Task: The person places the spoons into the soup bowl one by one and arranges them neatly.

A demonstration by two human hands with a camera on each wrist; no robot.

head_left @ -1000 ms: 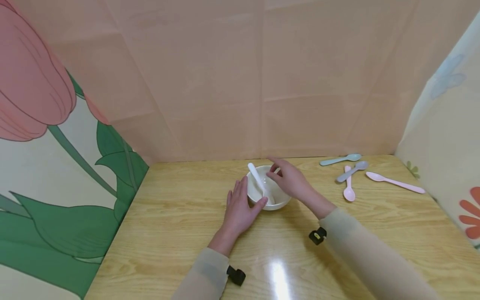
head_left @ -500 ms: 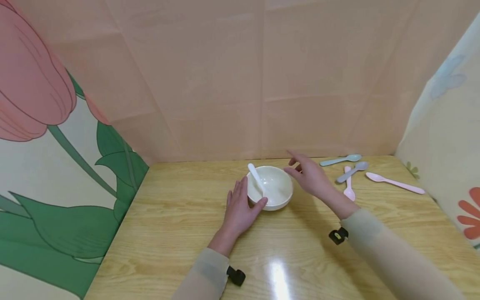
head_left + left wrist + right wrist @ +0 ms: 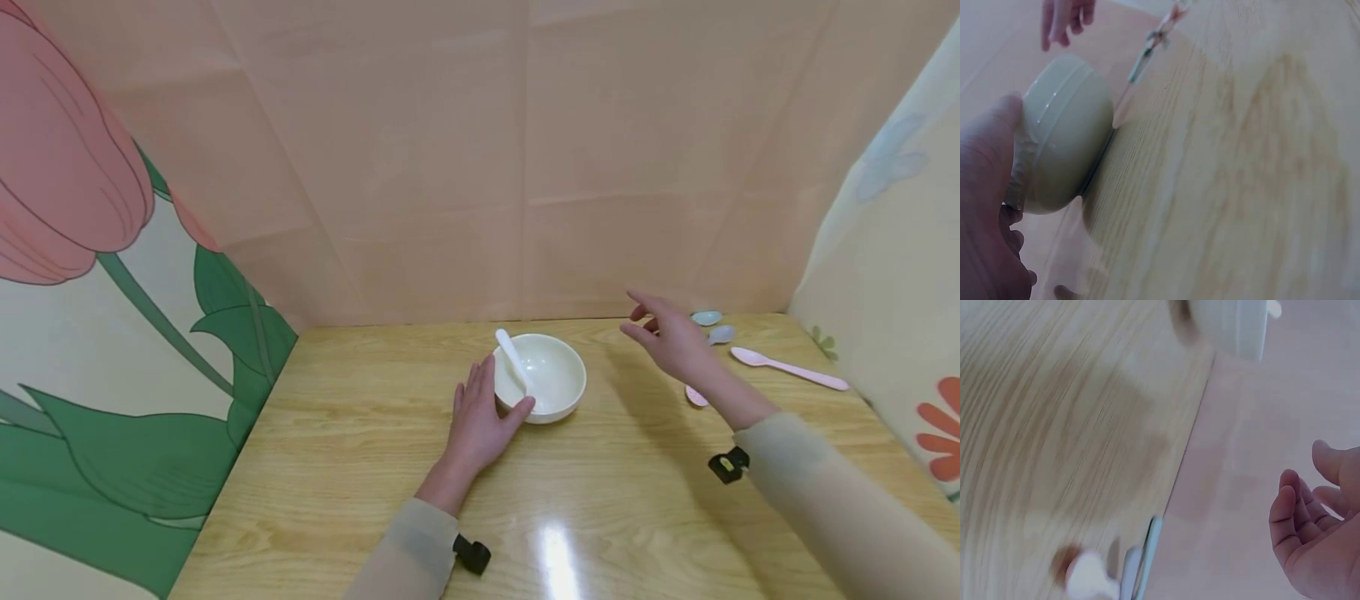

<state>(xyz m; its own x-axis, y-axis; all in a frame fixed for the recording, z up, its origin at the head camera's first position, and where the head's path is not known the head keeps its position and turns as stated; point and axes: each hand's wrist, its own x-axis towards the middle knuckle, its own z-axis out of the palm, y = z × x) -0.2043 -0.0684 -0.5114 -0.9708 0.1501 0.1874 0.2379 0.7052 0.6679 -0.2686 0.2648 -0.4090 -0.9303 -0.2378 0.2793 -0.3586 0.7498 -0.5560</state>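
Observation:
A white bowl (image 3: 557, 379) stands on the wooden table, with a white spoon (image 3: 513, 358) leaning inside it, its handle over the far left rim. My left hand (image 3: 480, 421) holds the bowl's left side, thumb at the near rim; the left wrist view shows this hand (image 3: 985, 181) against the bowl wall (image 3: 1072, 134). Off to the bowl's right, my right hand (image 3: 675, 343) hovers with nothing in it, fingers loosely bent, partly covering some spoons. In the right wrist view the hand (image 3: 1319, 540) is empty, apart from the bowl (image 3: 1229, 325).
Around the right hand lie a light-blue spoon (image 3: 707, 317), a grey-purple spoon (image 3: 722, 334) and a pink spoon (image 3: 697, 396), all partly hidden. Another pink spoon (image 3: 791, 366) lies further right. A pinkish cloth wall (image 3: 450, 167) rises behind the table (image 3: 360, 433).
My right hand has moved right, from above the bowl to near the spoons, uncovering the bowl's right part. The left hand, bowl and white spoon have stayed in place.

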